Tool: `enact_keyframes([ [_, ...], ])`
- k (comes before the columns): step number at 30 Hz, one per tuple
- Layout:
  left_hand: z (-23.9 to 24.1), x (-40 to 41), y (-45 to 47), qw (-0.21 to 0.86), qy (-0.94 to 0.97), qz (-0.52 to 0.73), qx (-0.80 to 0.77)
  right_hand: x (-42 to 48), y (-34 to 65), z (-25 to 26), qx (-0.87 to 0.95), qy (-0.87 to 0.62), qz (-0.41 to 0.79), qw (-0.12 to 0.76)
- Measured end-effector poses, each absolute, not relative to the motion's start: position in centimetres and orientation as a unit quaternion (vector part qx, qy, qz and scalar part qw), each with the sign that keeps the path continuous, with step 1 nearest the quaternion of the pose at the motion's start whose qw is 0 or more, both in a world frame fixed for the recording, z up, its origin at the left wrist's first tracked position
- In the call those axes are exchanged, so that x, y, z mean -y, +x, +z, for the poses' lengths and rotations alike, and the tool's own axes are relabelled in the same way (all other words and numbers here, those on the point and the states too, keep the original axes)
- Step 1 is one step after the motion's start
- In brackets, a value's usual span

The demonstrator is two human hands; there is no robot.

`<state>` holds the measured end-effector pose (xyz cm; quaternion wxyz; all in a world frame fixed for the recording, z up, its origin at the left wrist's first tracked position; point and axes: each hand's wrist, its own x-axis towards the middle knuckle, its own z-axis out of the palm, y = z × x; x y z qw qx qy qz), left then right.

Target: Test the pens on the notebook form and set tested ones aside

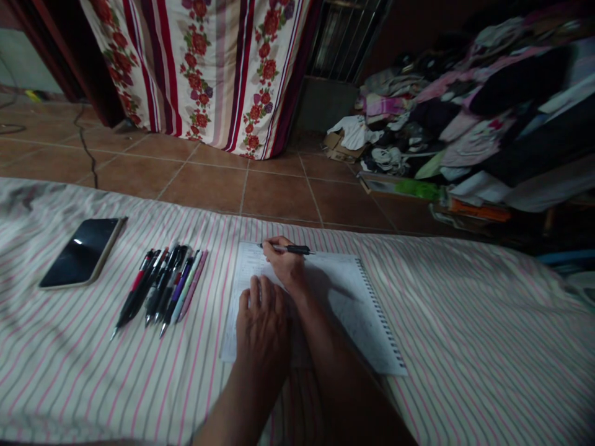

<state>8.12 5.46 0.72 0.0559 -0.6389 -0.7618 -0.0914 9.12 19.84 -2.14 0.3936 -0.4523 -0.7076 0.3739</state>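
On the striped sheet: notebook, spiral edge right. Right hand grasps a pen over its far end; left hand lies palm-down on it, fingers released (loose pens left, phone beyond them).

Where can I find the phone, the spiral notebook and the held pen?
Phone (82, 253): head view, on its dark screen.
Spiral notebook (360, 317): head view, on its page.
Held pen (297, 249): head view, on its dark part.
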Motion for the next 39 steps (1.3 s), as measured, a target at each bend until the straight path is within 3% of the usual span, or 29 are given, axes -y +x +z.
enact_keyframes([
  [21,0.9,-5.3,8.0,0.031,-0.637,-0.098,0.764,-19.9,9.1,-2.4,0.694,-0.464,0.372,0.406],
  [27,0.6,-5.3,7.9,0.045,-0.637,-0.102,0.763,-19.8,9.5,-1.5,0.627,-0.457,0.457,0.435],
  [33,0.4,-5.2,7.9,0.050,-0.644,-0.104,0.757,-19.5,9.5,-1.2,0.683,-0.466,0.389,0.407],
  [39,1.0,-5.4,8.0,0.015,-0.635,-0.100,0.766,-19.6,9.5,-1.1,0.660,-0.459,0.424,0.418],
])
